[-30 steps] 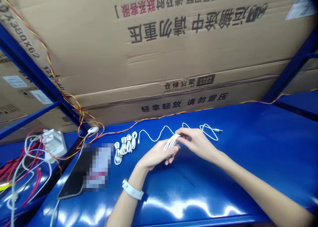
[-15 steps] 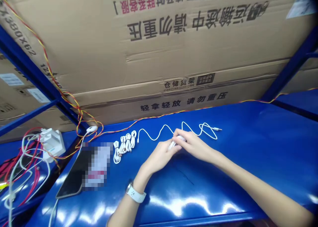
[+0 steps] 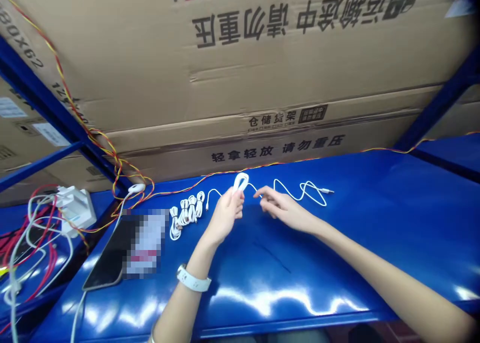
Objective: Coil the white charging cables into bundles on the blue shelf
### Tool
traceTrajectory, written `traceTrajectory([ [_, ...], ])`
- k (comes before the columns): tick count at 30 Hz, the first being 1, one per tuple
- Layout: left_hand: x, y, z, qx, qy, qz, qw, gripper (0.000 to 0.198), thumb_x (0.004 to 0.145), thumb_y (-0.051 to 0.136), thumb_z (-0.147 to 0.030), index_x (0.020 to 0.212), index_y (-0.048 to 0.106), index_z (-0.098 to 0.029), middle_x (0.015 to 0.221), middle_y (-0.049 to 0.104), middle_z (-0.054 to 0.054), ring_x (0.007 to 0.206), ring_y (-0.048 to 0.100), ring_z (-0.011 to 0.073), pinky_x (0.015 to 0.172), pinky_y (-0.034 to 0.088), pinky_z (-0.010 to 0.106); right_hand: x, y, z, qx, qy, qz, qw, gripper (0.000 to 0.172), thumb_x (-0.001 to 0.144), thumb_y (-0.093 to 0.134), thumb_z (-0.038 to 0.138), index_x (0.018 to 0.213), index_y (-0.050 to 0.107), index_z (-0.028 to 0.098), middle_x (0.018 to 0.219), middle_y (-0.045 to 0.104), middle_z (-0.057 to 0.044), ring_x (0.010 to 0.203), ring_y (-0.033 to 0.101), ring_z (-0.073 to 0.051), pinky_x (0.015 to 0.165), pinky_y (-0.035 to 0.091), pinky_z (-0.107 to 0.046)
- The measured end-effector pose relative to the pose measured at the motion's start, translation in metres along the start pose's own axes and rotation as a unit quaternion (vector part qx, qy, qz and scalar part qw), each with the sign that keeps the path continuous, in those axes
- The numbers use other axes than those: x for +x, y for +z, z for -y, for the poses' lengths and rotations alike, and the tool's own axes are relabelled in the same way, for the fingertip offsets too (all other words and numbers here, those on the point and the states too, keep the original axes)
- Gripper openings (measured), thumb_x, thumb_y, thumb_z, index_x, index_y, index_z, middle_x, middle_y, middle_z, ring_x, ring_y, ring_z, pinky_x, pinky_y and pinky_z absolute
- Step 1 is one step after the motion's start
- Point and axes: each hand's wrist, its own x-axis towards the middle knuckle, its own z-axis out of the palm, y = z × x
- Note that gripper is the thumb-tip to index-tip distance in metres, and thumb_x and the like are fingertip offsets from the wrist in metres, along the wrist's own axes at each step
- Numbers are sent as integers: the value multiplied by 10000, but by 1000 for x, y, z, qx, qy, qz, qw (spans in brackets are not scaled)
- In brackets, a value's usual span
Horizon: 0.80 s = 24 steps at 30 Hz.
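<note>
My left hand (image 3: 225,215) is raised and pinches a small coil of white cable (image 3: 240,182) at its fingertips. My right hand (image 3: 283,209) sits to its right, its fingertips closed on the thin white cable (image 3: 290,195), which runs on across the blue shelf to a metal jack plug (image 3: 328,190). A short length also trails left of my left hand to a small plug end. Several bundled white cables (image 3: 186,215) lie side by side left of my left hand. A white band watch (image 3: 194,279) circles my left wrist.
A dark tablet or phone (image 3: 112,253), partly blurred, lies on the blue steel shelf (image 3: 285,263). Left of it stand a white charger block (image 3: 77,210) and tangled red and white wires. A twisted red-yellow wire (image 3: 240,169) runs along cardboard boxes (image 3: 240,83) at the back.
My hands have drawn apart. The left hand has lifted the white coil up and to the left, and the right hand has moved slightly right. The coil now shows as an open loop.
</note>
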Motion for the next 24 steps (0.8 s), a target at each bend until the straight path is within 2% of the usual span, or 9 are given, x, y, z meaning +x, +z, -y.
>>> traceTrajectory([
  [3, 2, -7, -8, -94, 21, -19, 995, 276, 798, 580, -412, 771, 465, -163, 595, 296, -67, 466, 251, 37, 417, 191, 152, 0, 10, -6, -77, -90, 77, 990, 218, 912, 440, 284, 1047, 598, 217, 1014, 540, -59, 954, 511, -172, 874, 402, -334],
  [5, 2, -9, -10, -126, 20, -26, 992, 272, 785, 606, -390, 773, 467, -156, 608, 313, -59, 475, 267, 34, 418, 197, 147, 1, 15, -11, -108, -101, 97, 984, 207, 899, 472, 283, 1021, 632, 232, 1050, 513, -64, 1027, 473, -190, 924, 368, -366],
  [12, 1, -6, -8, -132, -1, -15, 991, 280, 787, 603, -391, 793, 465, -147, 619, 318, -58, 475, 278, 28, 415, 204, 141, 6, 10, -26, -80, -87, 113, 987, 169, 853, 555, 343, 885, 649, 206, 1001, 500, -52, 1020, 459, -186, 942, 350, -352],
  [21, 4, -13, -5, -130, -1, -14, 991, 277, 791, 598, -383, 789, 457, -145, 618, 305, -61, 474, 262, 22, 412, 189, 135, 5, 0, -22, -66, -78, 144, 984, 285, 888, 465, 413, 809, 608, 179, 1009, 501, -70, 1019, 446, -195, 967, 309, -372],
  [24, 6, -15, -3, -127, 0, -21, 992, 292, 776, 613, -392, 788, 458, -145, 618, 313, -61, 474, 273, 22, 412, 193, 133, 6, -3, -17, 7, -55, 152, 987, 288, 888, 450, 424, 827, 575, 172, 969, 536, -60, 949, 482, -183, 937, 335, -363],
])
